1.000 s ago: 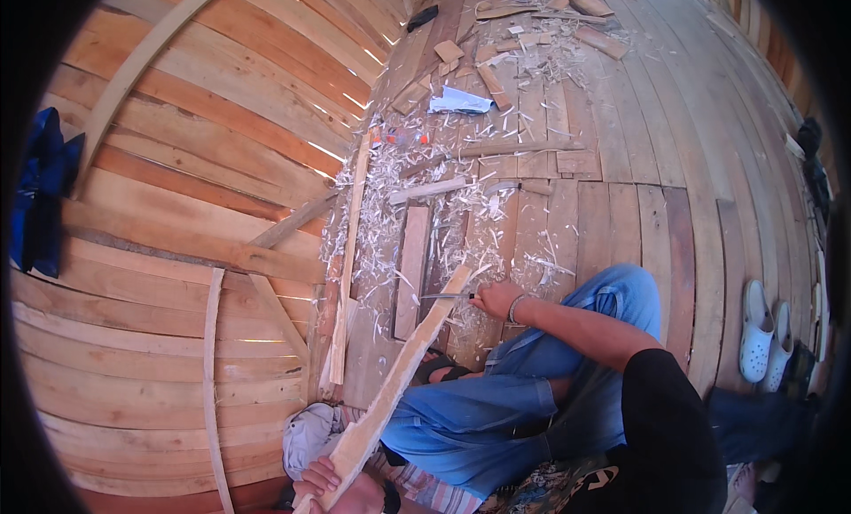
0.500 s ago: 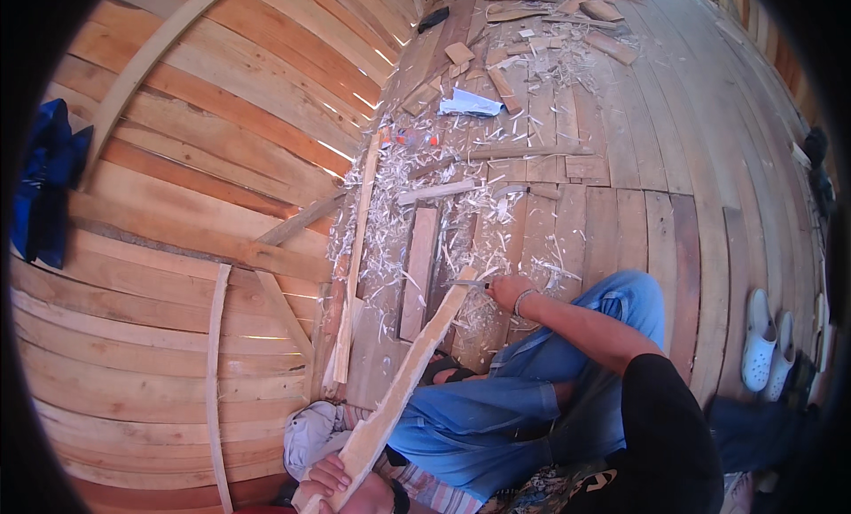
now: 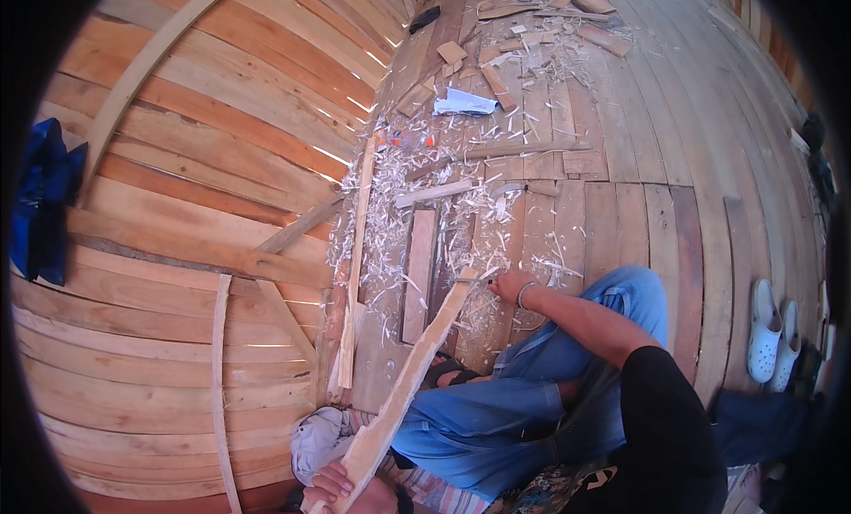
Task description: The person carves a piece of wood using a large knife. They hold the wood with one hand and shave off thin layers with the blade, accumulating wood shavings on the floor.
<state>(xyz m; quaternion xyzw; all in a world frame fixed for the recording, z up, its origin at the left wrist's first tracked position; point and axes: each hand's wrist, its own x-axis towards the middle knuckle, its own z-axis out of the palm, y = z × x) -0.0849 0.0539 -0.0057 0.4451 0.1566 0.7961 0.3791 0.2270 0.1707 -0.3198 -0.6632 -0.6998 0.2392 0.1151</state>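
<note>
A long pale wooden board with a rough edge slants from the lower middle of the view up to the wood shavings. My left hand is wrapped round its near end. Close to the board's far end, my right hand is closed on a knife, its handle mostly hidden in the fist. The thin knife blade lies at the board's tip. Beneath that tip is a scatter of curled wood shavings, and my jeans-clad legs are beside the board.
A plank and a long strip lie left of centre. Beyond them are a curved blade with a wooden handle, a white-blue sheet and several offcuts. White clogs stand at right; a slatted wooden wall rises at left.
My right hand and the knife have shifted slightly, and the blade's angle at the board's tip has changed. The left hand keeps its hold. The whole view has moved a little.
</note>
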